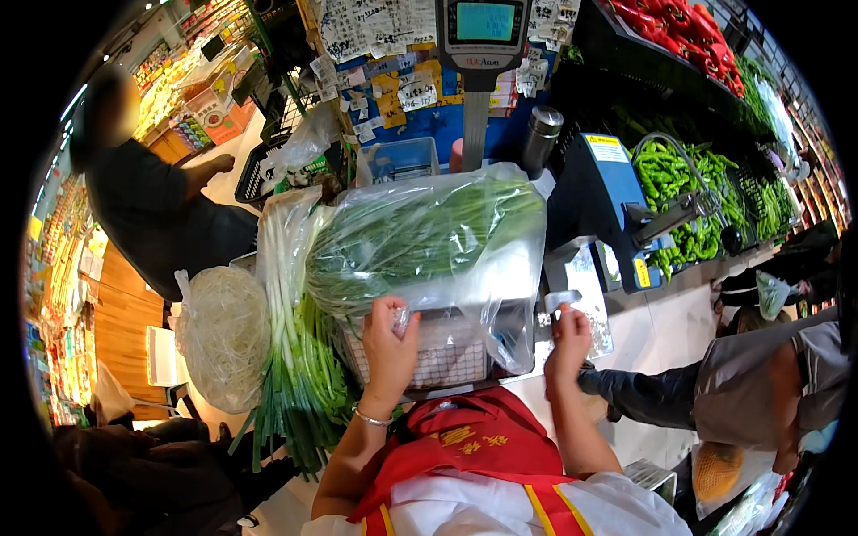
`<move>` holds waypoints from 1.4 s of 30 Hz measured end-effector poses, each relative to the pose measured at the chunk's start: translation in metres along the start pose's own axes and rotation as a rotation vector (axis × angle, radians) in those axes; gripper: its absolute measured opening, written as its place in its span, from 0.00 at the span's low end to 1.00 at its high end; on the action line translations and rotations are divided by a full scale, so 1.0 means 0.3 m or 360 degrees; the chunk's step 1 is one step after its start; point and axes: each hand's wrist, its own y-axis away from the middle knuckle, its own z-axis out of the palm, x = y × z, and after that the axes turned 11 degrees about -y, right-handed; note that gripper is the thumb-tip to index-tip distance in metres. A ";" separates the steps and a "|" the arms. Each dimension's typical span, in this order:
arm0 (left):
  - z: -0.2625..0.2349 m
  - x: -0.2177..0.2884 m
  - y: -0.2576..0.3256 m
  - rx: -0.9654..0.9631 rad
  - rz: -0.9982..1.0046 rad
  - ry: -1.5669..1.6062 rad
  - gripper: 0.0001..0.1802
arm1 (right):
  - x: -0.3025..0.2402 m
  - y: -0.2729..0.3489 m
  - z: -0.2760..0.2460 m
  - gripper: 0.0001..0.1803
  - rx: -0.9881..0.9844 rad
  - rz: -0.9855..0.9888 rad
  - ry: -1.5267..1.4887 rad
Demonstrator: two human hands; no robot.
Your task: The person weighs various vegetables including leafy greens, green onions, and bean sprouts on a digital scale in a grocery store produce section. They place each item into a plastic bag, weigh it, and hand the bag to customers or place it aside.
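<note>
One view only, from a wide fisheye camera on the person's head, the left of a side-by-side pair. It looks steeply down and forward over the person's chest, so both forearms rise from the lower edge and the left hand (390,344) and right hand (568,341) sit close, just below centre. Straight ahead and near stands the scale (483,36), its post reaching the top edge. Straight lines bow toward the dark round rim, where shelves and other people appear small.
</note>
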 end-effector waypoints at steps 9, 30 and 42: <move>0.088 0.062 0.063 -0.0103 0.0143 0.0765 0.40 | -0.071 -0.309 0.441 0.06 -0.0941 -0.0631 0.0616; 0.148 0.152 0.054 0.0111 -0.0201 0.1279 0.24 | -0.016 -0.287 0.484 0.21 -0.0745 -0.1248 0.1106; -0.079 0.118 0.042 0.0196 -0.0036 0.1408 0.22 | -0.254 -0.179 0.367 0.32 -0.1244 -0.1921 0.0879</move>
